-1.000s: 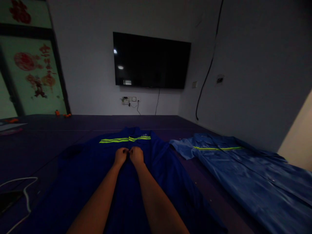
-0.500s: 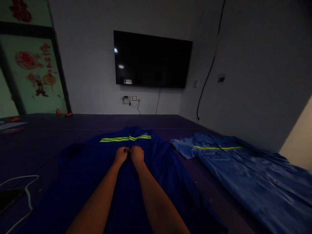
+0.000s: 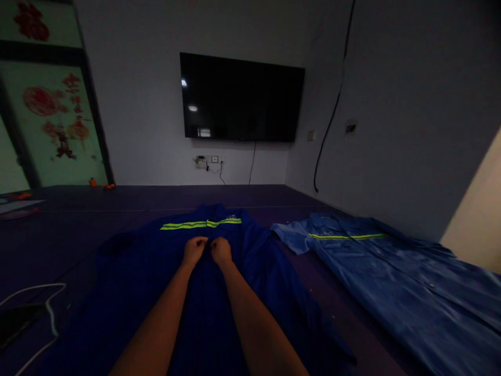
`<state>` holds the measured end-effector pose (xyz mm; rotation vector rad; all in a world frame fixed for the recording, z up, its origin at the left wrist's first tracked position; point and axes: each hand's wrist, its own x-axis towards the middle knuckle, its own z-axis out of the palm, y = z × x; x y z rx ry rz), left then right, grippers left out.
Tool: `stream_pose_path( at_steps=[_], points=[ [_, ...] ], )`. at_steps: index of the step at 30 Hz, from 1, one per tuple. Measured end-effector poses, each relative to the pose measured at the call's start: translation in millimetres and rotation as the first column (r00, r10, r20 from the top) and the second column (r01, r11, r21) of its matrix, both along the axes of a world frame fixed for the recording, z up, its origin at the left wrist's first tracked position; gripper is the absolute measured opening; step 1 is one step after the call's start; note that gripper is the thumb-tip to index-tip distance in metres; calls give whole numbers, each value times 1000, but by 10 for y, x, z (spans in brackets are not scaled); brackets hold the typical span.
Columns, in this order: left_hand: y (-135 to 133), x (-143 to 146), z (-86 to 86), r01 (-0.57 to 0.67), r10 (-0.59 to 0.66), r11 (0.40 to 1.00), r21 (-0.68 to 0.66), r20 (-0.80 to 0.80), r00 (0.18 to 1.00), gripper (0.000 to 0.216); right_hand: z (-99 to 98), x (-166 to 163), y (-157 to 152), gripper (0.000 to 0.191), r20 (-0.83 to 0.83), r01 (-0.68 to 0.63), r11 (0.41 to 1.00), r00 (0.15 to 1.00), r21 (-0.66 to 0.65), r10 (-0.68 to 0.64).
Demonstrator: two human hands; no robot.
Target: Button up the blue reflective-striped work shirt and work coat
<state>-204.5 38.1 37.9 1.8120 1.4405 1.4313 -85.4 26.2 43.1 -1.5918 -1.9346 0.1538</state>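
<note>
A dark blue work jacket (image 3: 258, 271) with yellow-green reflective strips across its chest lies spread out in front of me. My left hand (image 3: 194, 250) and my right hand (image 3: 221, 250) are close together at its front edge, just below the strip. Both have their fingers pinched on the jacket's front, with a small gap between them. Whether a button or only cloth is between the fingertips is too dark to see.
On the right lies a lighter blue work garment (image 3: 360, 261) with a reflective strip. A white cable (image 3: 52, 313) and a dark flat device (image 3: 19, 321) are at the lower left. Small orange objects (image 3: 108, 186) sit near the door. A television (image 3: 242, 96) hangs on the wall.
My hands have drawn slightly apart at the jacket's front, the left fingers straightening a little. The view has shifted slightly; the garments lie as before.
</note>
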Motion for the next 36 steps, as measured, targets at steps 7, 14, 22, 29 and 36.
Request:
stream_pose_path(
  at_steps=[7,14,22,29,36],
  points=[
    [-168,10,-38,41,-39,998,-48,31,999,29,-82,66,-302,40,181,-201,979,963,-20,201],
    [-614,-63,-121,34,-35,998,-51,-28,999,29,-102,147,-654,43,180,-240,968,951,-79,250],
    [-1007,-52,-76,-43,48,999,22,-252,967,17,-81,239,-833,31,7,-234,971,972,-42,235],
    [-966,-13,-52,-2,6,1000,16,-269,963,15,-91,251,-802,15,-51,-216,976,975,22,217],
    [-898,-33,-33,46,-52,998,-34,-206,977,20,-39,235,-887,15,-26,-220,975,975,40,221]
  ],
)
